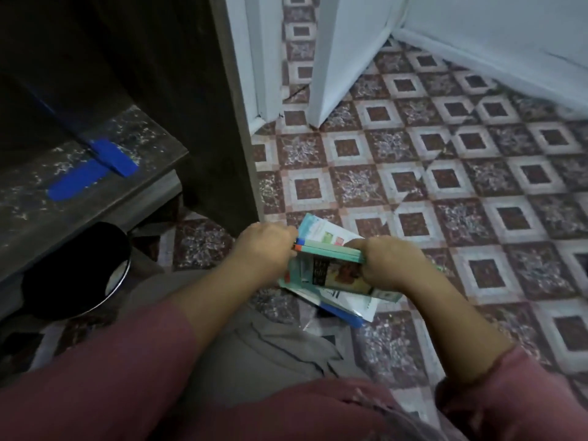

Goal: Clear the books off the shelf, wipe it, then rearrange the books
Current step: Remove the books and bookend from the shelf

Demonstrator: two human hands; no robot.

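Tiled floor (pixel 477 186) | thin teal books (pixel 331 249); askew | left hand (pixel 264 246); right hand (pixel 391 265); fingers (pixel 356 243) grip books

Dusty-pink sleeves (pixel 105 354) end partway along both forearms, above creased grey-brown trousers (pixel 261 351).

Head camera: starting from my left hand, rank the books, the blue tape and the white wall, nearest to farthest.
1. The books: gripped by the left hand, just to its right.
2. The blue tape: on the shelf, up and to the left.
3. The white wall: across the tiled floor, far upper right.
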